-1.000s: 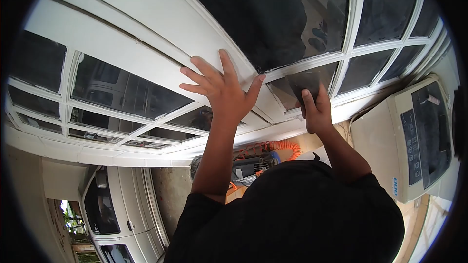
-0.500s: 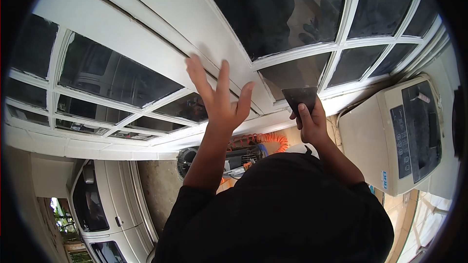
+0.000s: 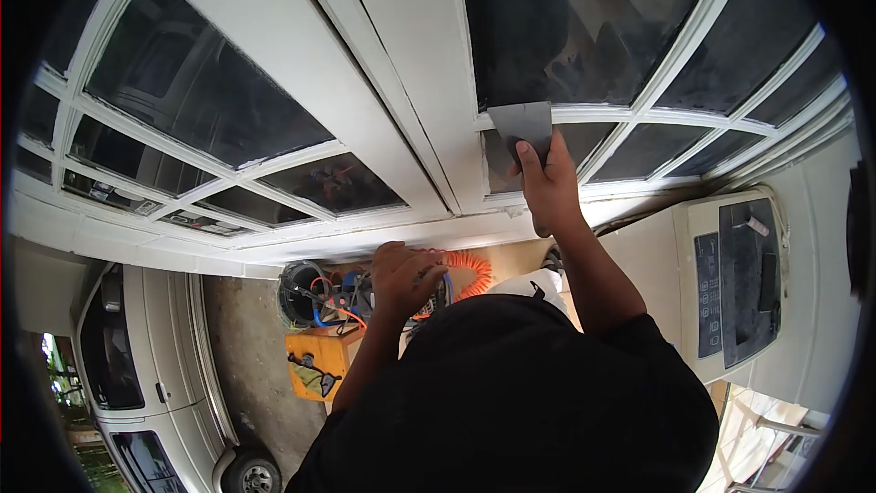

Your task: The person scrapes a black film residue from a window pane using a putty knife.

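Observation:
My right hand (image 3: 550, 181) grips a flat, dark grey sheet of what looks like sandpaper (image 3: 522, 123), thumb across its face. Its upper edge overlaps the white glazing bar at the lower left corner of a large window pane (image 3: 593, 27); whether it touches cannot be told. My left hand (image 3: 401, 278) is low, in front of the tools on the floor, fingers loosely bent and apart, with nothing seen in it. Ahead of both hands are white-framed glazed doors (image 3: 401, 46), with a dark vertical gap between them.
A top-loading washing machine (image 3: 689, 265) stands at my right. Below my left arm are a black bucket (image 3: 294, 297), an orange coiled hose (image 3: 473, 272) and a yellow-orange box (image 3: 315, 361). A parked light-coloured vehicle (image 3: 173, 356) is farther left.
My left hand has dropped from in front of the door frame to beside the tools. My right hand has raised the sheet up and left to the glazing bar. The view has shifted.

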{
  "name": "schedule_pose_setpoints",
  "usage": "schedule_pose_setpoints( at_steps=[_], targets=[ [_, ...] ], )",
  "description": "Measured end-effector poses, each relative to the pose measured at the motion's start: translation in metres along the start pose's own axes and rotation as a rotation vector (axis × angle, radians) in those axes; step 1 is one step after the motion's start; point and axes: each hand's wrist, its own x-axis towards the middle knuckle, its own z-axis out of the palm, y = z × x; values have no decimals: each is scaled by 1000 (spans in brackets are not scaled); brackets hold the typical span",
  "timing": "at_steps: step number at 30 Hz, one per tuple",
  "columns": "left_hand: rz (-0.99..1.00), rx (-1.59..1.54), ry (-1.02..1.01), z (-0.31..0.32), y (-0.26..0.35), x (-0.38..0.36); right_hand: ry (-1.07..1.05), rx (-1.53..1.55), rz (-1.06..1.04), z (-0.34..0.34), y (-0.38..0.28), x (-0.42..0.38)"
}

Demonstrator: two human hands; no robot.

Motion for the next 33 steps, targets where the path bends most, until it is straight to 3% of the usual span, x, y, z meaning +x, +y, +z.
schedule_pose_setpoints(
  at_steps=[9, 20, 23, 25, 31, 33],
  targets=[
    [-249, 116, 35, -12, -12, -45, -29, 55, 10, 8, 0, 7],
    [-247, 144, -56, -11, -21, -56, 15, 125, 77, 8, -2, 6],
    [-218, 164, -91, -14, -25, -52, -13, 70, -58, 9, 8, 7],
    [-216, 175, -97, -14, -27, -53, 3, 108, 45, 8, -2, 4],
    [-224, 165, -57, -8, -26, -57, -9, -2, 98, -3, -3, 1],
    [-234, 144, -28, -5, -28, -57, 174, 283, -121, -15, -4, -7]
  ],
)
